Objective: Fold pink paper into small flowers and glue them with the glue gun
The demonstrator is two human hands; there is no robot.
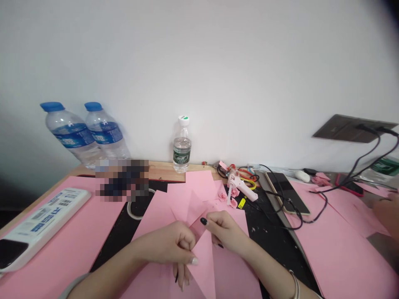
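Between my hands is a folded sheet of pink paper (pixel 204 259), held up over other pink sheets (pixel 149 220) on the black mat. My left hand (pixel 177 247) is closed on its left edge, thumb on top and the other fingers curled under. My right hand (pixel 222 232) pinches the paper's upper right part, thumb pointing left; some fingertips hide behind the paper. Just beyond my hands lie several small pink paper roses (pixel 232 201) and a pale pink hot glue gun (pixel 240 185).
Water bottles (pixel 106 133) stand left, and a smaller bottle (pixel 182 145) against the wall. A white device (pixel 43 224) lies on pink paper at left. Right are a phone (pixel 286 193), black cables (pixel 289 224), a wall socket (pixel 346 128) and another person's hand (pixel 386 211). A tape roll (pixel 132 214) lies behind my left hand.
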